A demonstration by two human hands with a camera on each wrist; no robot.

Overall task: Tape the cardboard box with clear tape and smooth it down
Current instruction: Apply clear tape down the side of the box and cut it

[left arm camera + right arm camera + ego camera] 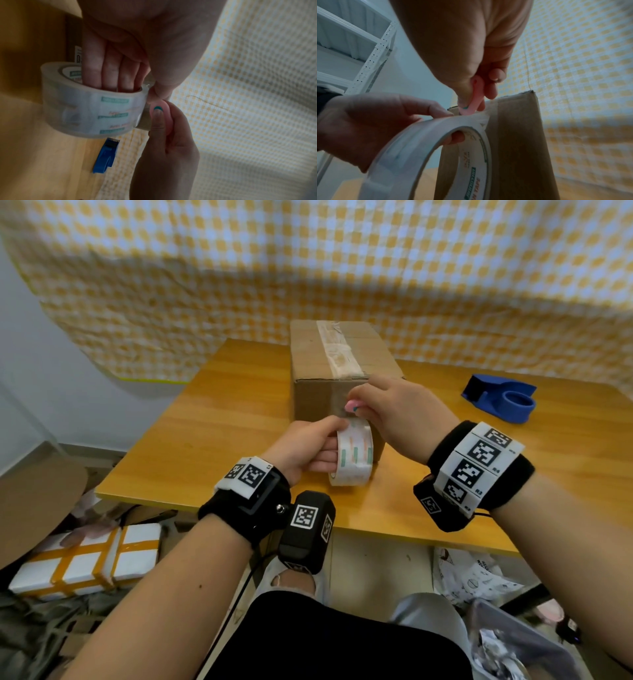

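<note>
A brown cardboard box (308, 354) stands at the middle of the wooden table (205, 433), with an older strip of tape (337, 350) along its top. My left hand (318, 446) grips a roll of clear tape (354, 453) just in front of the box, fingers through its core (109, 70). My right hand (383, 409) pinches a small pink tool (352, 405) with a teal tip. In the right wrist view the pink tool (474, 94) touches the pulled-out tape end (481, 117), which meets the box's front face (518, 135).
A blue tape dispenser (503, 398) lies on the table to the right of the box. A yellow checked cloth (342, 268) hangs behind. On the floor at left lies a white foam box (89, 559) bound with orange tape; crumpled bags (479, 577) sit at right.
</note>
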